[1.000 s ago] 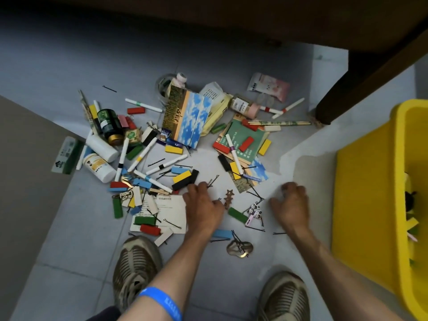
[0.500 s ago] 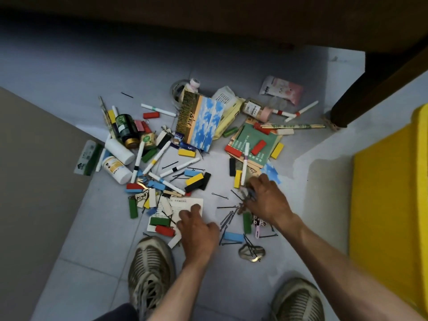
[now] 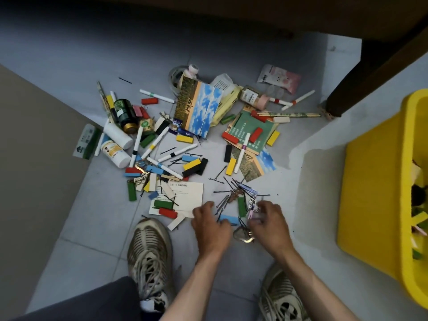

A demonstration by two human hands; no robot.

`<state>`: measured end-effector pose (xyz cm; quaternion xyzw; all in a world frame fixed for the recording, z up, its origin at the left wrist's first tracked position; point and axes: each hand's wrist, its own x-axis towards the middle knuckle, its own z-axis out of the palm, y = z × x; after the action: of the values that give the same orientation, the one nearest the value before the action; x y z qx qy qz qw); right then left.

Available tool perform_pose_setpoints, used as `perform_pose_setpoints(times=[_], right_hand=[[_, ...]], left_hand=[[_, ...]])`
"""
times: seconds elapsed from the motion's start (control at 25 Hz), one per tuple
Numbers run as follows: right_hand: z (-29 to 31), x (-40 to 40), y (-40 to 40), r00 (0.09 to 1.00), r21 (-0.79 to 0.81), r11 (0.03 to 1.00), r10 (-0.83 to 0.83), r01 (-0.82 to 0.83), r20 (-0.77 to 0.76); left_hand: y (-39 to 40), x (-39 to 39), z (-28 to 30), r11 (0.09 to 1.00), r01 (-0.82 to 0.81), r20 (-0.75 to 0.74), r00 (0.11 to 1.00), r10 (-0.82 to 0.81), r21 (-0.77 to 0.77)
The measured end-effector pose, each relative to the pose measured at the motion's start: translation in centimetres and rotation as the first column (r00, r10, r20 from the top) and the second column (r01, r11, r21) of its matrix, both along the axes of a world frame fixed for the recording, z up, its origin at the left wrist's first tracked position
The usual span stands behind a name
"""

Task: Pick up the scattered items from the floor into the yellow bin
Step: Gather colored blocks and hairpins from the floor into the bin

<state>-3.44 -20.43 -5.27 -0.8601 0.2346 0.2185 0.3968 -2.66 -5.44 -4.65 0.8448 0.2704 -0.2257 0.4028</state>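
My left hand (image 3: 212, 225) and my right hand (image 3: 269, 222) rest curled on the floor close together, cupped around a small heap. Between them lie a blue block (image 3: 228, 220), a green block (image 3: 241, 206), a pink and white clip (image 3: 252, 208) and a metal clip (image 3: 242, 236). Just beyond my fingers is a bunch of black hairpins (image 3: 234, 186). Whether either hand grips anything is hidden by the fingers. The yellow bin (image 3: 370, 181) stands at the right with several items inside.
Further out lie coloured blocks, markers, bottles (image 3: 117, 135), a sky-print book (image 3: 196, 107), a green booklet (image 3: 250, 128) and a white card (image 3: 187, 193). A dark table leg (image 3: 370, 77) rises at the far right. My shoes (image 3: 149, 249) flank my arms.
My right hand has drawn back toward me from the hairpins beside the green booklet. My left hand moved right, toward the blue block. The hairpins lie bunched closer together.
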Motion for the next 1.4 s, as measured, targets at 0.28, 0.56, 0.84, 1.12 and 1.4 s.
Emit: perform_pose_setpoints(times=[0.28,0.56,0.84,1.12,1.4], right_hand=[[2.1,-1.4,-1.1,0.870,0.079,0.880,0.475,-0.469,-0.132],[1.0,2.2,-0.3,0.969,0.244,0.939,0.225,-0.242,0.098],[-0.7,6.6,-2.7,0.838,-0.384,0.773,0.546,-0.505,-0.002],[-1.2,5.6,-2.0,0.875,-0.365,0.822,0.482,-0.436,0.040],[-0.3,3.6,0.9,0.935,-0.183,0.922,0.353,-0.342,0.026]], left_hand=[[1.4,1.9,-0.9,0.998,-0.034,0.000,0.999,0.034,-0.057],[0.3,3.2,-1.1,0.980,0.114,0.112,0.989,-0.096,-0.163],[-0.1,7.3,-1.3,0.885,0.442,0.117,0.880,-0.460,0.146],[1.2,4.7,-0.7,0.943,0.268,-0.012,0.963,-0.271,0.200],[-2.2,2.5,0.5,0.964,-0.096,-0.131,0.989,0.065,-0.246]])
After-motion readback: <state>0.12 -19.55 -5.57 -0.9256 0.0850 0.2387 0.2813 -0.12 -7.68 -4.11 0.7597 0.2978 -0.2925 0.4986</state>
